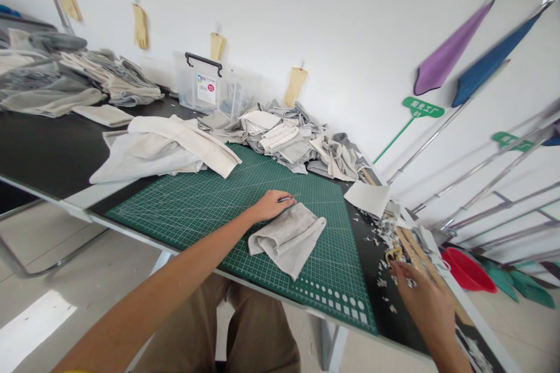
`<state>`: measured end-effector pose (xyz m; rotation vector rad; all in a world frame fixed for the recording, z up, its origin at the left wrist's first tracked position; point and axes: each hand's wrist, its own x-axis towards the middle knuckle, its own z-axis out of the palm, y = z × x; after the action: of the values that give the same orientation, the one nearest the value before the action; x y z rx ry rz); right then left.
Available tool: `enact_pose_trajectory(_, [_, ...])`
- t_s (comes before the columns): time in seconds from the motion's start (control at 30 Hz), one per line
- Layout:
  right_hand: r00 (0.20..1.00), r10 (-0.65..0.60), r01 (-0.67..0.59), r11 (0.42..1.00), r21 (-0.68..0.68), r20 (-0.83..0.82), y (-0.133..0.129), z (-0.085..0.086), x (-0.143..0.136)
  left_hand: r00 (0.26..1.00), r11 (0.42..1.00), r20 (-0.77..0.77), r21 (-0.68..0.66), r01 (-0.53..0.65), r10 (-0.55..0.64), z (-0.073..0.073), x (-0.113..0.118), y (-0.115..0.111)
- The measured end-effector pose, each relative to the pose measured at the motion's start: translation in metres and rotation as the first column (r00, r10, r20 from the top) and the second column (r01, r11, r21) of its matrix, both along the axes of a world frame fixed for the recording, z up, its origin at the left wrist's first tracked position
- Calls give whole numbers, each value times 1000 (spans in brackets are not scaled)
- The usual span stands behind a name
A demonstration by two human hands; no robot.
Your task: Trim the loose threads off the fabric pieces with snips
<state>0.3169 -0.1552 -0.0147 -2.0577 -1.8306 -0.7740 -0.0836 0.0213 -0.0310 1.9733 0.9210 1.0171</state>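
Note:
My left hand (275,205) is closed around a small thin tool (286,199) with a dark body and a fine pointed end; its kind is too small to tell. Just below that hand, a folded grey cloth (291,236) lies on the green cutting mat (210,210). To the right of the mat, fingertips of my right hand (422,300) are pinched at the yellow looped handle of what looks like scissors (395,254). The blades cannot be made out among the scraps.
White cloths (166,145) overlap the mat's left part. Grey and white cloth piles (284,134) line the back, near a clear plastic box (210,84). Pale scraps (385,233), a white sheet (368,198) and wooden strips (415,250) lie right. A red basin (470,269) stands on the floor.

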Motion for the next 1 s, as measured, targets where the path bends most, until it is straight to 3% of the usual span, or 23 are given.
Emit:
enact_pose_trajectory(0.17, [959,278,-274,960,55,-64,8,-2,-13,1000,1000,4,-2,3,-3,1,-1,-1])
enact_pose_trajectory(0.3, [859,469,-464,882,75,-205,10,4,-52,1000,1000,9,0,6,-6,1,-1,-1])
enact_pose_trajectory(0.43, [701,603,-641,767,35,-379,15,13,-107,1000,1000,8,4,6,-6,0,-1,-1])
enact_pose_trajectory(0.53, [603,682,-751,660,-7,-414,25,17,-145,1000,1000,7,7,6,-7,0,-1,0])
enact_pose_trajectory(0.7, [556,759,-829,537,-155,-340,46,15,-191,1000,1000,17,21,8,-8,-2,0,1])
enact_pose_trajectory(0.87, [595,725,-804,527,-276,-348,55,21,-212,999,999,27,31,17,-18,-2,1,1])
enact_pose_trajectory(1.0, [567,718,-823,497,-273,-402,58,21,-214,999,999,30,35,19,-20,-1,0,1])
